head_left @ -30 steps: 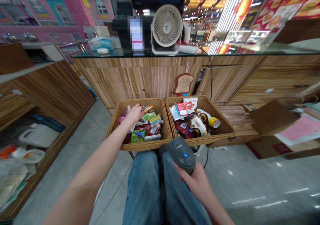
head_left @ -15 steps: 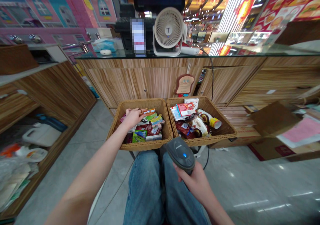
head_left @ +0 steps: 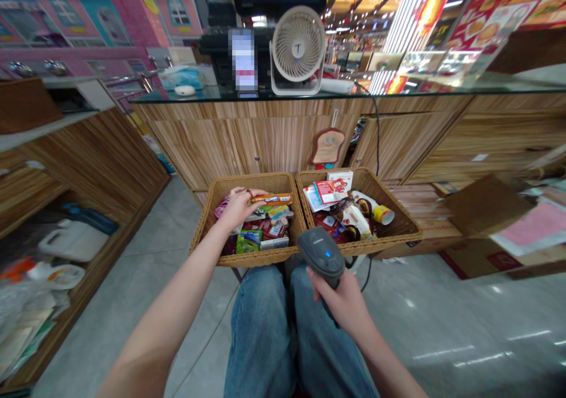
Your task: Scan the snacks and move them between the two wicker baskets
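Note:
My left hand (head_left: 239,207) is over the left wicker basket (head_left: 204,233), its fingers closed on one end of a long orange snack packet (head_left: 276,198). Under and around it lie a green packet (head_left: 248,242), dark red packets (head_left: 272,228) and other small colourful packages. A dark grey barcode scanner (head_left: 319,250) with a lit blue light is gripped in my right hand (head_left: 340,298), above my knees and just in front of the baskets. The right wicker basket (head_left: 400,230) holds a red-and-white box (head_left: 331,191), a tube with a yellow end (head_left: 381,213) and several other packages.
Behind the baskets stands a wood-grain counter (head_left: 212,144) bearing a white fan (head_left: 298,50) and a phone (head_left: 244,62) with a blurred screen. A toast-shaped hanging ornament (head_left: 328,146) is on its front. Cardboard boxes (head_left: 477,256) sit at right, shelves with a white jug (head_left: 73,240) at left.
The orange packet has come more into view, shifted right and lying more level, with my left hand at its end. My right hand and the scanner have barely moved.

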`<state>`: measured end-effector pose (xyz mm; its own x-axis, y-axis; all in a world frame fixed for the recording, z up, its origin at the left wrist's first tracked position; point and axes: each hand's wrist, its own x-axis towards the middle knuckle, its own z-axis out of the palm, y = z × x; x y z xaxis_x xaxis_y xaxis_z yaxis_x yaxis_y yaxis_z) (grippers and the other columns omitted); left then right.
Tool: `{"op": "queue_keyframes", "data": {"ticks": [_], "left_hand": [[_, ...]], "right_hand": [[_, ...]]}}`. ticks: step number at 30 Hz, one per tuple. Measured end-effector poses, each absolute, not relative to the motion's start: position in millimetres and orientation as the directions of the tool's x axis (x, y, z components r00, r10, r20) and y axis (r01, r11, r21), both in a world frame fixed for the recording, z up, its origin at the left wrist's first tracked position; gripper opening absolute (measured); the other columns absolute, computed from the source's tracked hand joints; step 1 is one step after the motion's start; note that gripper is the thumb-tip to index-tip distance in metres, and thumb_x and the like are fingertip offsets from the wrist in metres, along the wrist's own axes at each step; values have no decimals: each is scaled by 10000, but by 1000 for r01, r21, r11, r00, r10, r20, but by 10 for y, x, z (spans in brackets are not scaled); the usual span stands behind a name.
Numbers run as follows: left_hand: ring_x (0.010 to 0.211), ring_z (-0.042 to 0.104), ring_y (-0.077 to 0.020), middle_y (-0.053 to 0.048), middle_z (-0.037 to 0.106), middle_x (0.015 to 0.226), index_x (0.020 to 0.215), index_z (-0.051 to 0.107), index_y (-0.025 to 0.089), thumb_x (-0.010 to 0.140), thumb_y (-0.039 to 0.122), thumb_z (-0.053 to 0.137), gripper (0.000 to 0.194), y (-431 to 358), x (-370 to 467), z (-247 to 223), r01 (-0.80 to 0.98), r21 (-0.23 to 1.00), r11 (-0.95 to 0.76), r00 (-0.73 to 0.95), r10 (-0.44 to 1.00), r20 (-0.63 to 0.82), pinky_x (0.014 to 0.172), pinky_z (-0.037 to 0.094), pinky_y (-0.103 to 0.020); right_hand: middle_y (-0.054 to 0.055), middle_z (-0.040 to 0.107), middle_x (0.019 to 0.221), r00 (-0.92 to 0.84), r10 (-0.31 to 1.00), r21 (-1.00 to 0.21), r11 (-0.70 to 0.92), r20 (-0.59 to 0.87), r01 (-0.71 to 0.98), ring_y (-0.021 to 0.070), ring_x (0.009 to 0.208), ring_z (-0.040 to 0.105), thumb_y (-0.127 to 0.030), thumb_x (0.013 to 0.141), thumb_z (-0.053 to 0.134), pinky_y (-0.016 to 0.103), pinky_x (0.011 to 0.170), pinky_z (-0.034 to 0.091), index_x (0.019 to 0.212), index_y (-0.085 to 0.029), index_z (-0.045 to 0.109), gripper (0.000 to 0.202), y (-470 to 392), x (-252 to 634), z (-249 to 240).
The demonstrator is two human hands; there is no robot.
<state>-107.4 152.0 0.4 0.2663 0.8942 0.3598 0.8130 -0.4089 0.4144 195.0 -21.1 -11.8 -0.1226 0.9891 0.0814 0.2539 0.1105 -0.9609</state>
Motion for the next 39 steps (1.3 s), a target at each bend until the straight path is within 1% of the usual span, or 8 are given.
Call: {"op": "queue_keyframes", "data": {"ticks": [4,8,12,17,23,32,37,39], "left_hand": [[1179,715,-253,-54,790,1250,1224,758,312,1013,481,584,322,1512,-1075,-25,776,454,-438,288,886,363,1126,348,-457],[1151,727,-259,-59,802,1214,1197,774,305,997,542,593,360,1510,-1081,-46,740,489,-463,300,877,376,1109,387,-452],[1096,739,-256,-60,811,1181,1183,783,286,979,557,618,376,1501,-1083,-37,708,520,-478,309,872,379,1064,442,-426],[1006,745,-244,-48,817,1156,1182,788,293,992,542,601,365,1471,-1065,-15,702,514,-492,325,864,383,1033,465,-411],[966,747,-243,-54,821,1137,1201,787,287,995,573,575,411,1467,-1063,-32,719,508,-475,323,875,361,1009,476,-402],[1014,752,-252,-63,819,1149,1207,785,268,994,572,569,429,1450,-1057,-18,695,538,-477,333,877,348,990,501,-384],[981,743,-250,-70,818,1145,1187,792,270,1003,573,555,426,1439,-1054,0,708,514,-484,342,872,349,978,489,-392],[997,738,-248,-65,817,1150,1180,792,282,1007,566,550,411,1442,-1057,9,730,494,-472,332,877,347,1012,465,-403]], "right_hand": [[-14,635,550,-117,991,-958,92,62,270,209,509,633,-533,943,667,290,563,493,843,-221,606,334,-119,1864,-111],[-10,669,652,-182,981,-965,106,63,240,204,591,663,-493,963,631,284,623,512,923,-224,586,275,-89,1800,-97],[-7,689,669,-253,966,-967,119,60,226,206,639,693,-495,991,596,287,695,528,928,-229,574,274,-73,1766,-71],[10,722,664,-246,965,-960,148,87,239,216,658,714,-552,1021,581,298,742,527,889,-232,581,346,-31,1747,-83],[26,726,650,-237,969,-959,135,74,250,218,643,715,-688,1013,536,297,715,528,847,-232,582,487,-12,1736,-91],[23,722,646,-235,970,-960,129,70,248,217,631,705,-657,1012,554,301,712,527,849,-231,588,457,-33,1734,-77],[18,722,638,-228,971,-962,124,68,243,216,632,706,-663,1011,560,294,712,533,857,-232,588,458,-67,1757,-57],[23,721,640,-223,972,-964,122,69,236,217,631,706,-677,1006,562,294,702,536,849,-232,590,472,-100,1796,-49]]}}
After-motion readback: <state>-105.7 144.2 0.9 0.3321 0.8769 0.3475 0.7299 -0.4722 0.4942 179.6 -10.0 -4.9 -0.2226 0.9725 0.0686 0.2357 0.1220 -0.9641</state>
